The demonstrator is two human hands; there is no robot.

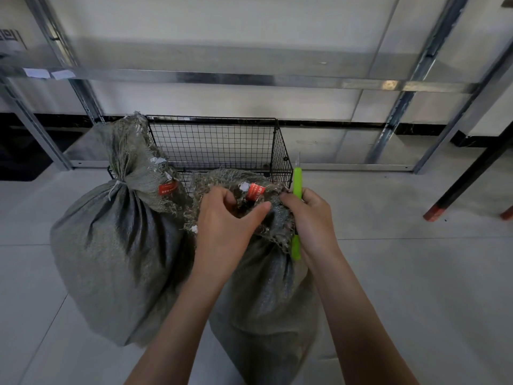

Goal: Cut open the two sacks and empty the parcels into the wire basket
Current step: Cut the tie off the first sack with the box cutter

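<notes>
Pale tiled floor (416, 273) carries everything, with a bare metal shelving rack (222, 79) along the wall behind. Just in front of the wire basket (222, 140) stands the near sack (266, 287), its neck not yet cut open. The left hand (224, 218) grips the frayed, bunched fabric of that neck, probably to pull it taut and lay the tie bare. The right hand (313, 218) is clamped round a green cutter (297, 182), its fingertips also touching the fabric. The thin blade points up toward the basket and away from the body, which looks like a safe carry while the spot to cut is sought. A red tag (256, 191) sits at the neck between the hands. The second sack (111, 259) stands at the basket's front left corner, bound with a white tie (118, 184), likely parked within reach for its turn. No parcels show in the basket. Well to the right of the basket, a dark leg (472, 173) with a red foot slants down to the floor.
</notes>
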